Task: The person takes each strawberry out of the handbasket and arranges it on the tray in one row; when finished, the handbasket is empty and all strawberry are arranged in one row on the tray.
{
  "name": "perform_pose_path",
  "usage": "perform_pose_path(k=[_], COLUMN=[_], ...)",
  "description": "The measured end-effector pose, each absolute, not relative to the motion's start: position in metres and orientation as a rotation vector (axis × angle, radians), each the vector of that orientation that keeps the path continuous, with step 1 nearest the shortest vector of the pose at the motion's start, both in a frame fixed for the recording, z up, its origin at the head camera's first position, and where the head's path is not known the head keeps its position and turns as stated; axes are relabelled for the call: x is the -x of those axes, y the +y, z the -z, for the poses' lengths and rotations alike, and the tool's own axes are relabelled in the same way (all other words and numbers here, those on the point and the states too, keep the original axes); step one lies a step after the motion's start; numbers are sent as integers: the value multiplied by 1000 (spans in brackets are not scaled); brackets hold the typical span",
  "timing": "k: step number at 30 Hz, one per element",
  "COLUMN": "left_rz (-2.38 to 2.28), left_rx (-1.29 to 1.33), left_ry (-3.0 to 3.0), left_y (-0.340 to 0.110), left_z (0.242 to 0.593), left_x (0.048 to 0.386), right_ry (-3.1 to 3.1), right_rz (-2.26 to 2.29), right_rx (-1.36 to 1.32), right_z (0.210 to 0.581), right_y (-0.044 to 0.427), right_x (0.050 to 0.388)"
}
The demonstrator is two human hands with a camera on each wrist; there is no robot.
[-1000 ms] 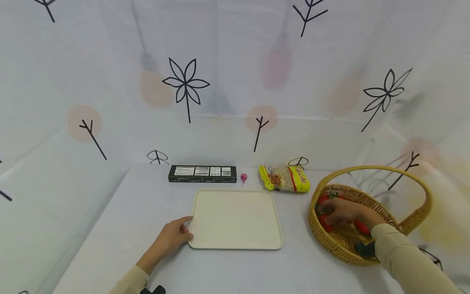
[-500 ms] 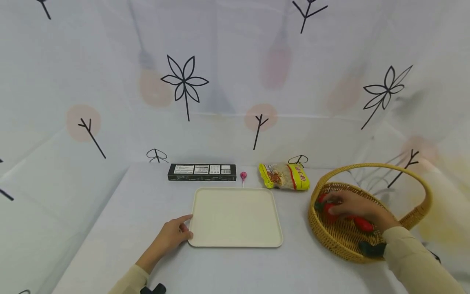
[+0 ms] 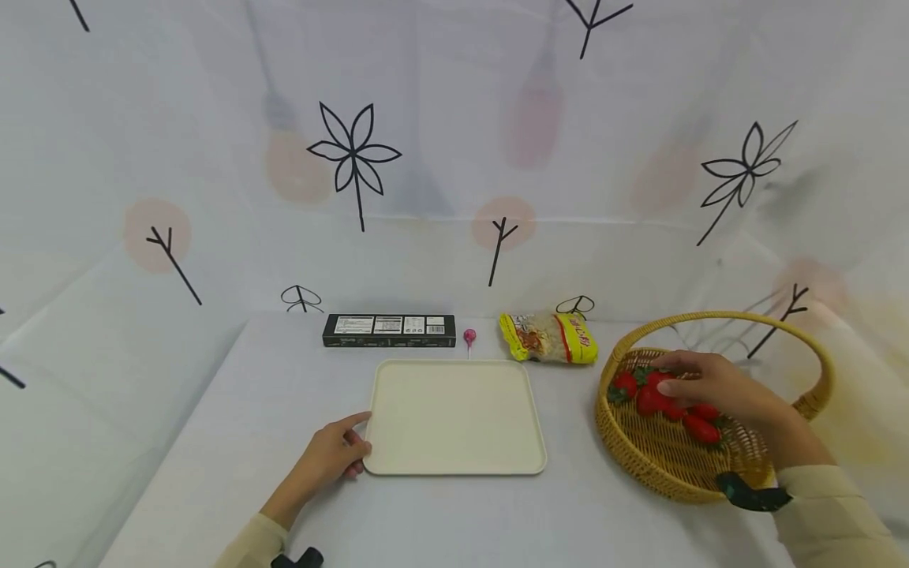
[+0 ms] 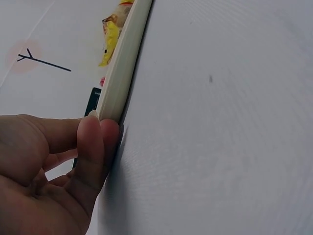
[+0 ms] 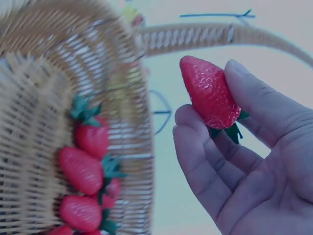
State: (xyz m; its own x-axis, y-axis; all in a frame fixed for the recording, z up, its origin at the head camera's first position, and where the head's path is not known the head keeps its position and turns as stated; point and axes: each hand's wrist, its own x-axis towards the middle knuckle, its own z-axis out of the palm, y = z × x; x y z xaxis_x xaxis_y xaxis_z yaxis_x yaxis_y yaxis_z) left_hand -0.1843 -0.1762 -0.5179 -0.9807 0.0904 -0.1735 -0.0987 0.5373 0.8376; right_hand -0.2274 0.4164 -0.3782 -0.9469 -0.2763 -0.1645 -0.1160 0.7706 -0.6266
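Observation:
In the head view my left hand (image 3: 330,452) is at the left edge of a cream tray (image 3: 454,418), holding its rim by the lower left corner. Up close in the left wrist view, thumb and fingertips meet at the tray's edge (image 4: 122,63). My right hand (image 3: 731,394) is over a wicker basket (image 3: 628,467). Between its thumb and fingers it pinches a red strawberry (image 5: 208,93), whose green leaves face the palm. Several other strawberries (image 5: 83,169) lie inside the basket; the hand partly covers them in the head view.
Behind the tray lie a black box (image 3: 389,331), a pink lollipop (image 3: 469,338) and a yellow food packet (image 3: 550,338). The basket's tall handle (image 3: 824,379) arches over its right side. A patterned white cloth (image 3: 440,260) hangs at the back.
My right hand has risen from among the strawberries and drawn back to the right, with one strawberry in its fingers. The left hand stays at the tray's edge.

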Motion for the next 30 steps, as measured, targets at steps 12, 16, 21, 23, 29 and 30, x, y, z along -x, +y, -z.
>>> perform_pose_path(k=[12,16,21,23,29,30], left_rz=[-1429,-1427,-1414,-1409,-1419,-1421], left_rx=[33,46,46,42,49,60], left_ry=[2569,2577,2589,2595,2581,2578], left_y=[-175,-174,-173,-173,-174,-174], left_z=[517,516,516,516,516,516], left_x=[185,185,185,185,186,186], right_ry=[2701,2722,2782,2781,2688,2677], right_rz=[1093,1117,1094,1104,1259,1286], right_rx=[412,506,513,506,563,570], right_z=[354,348,343,343,348,349], right_y=[388,375,357,348,317,311], right_x=[200,198,200,203,216,219])
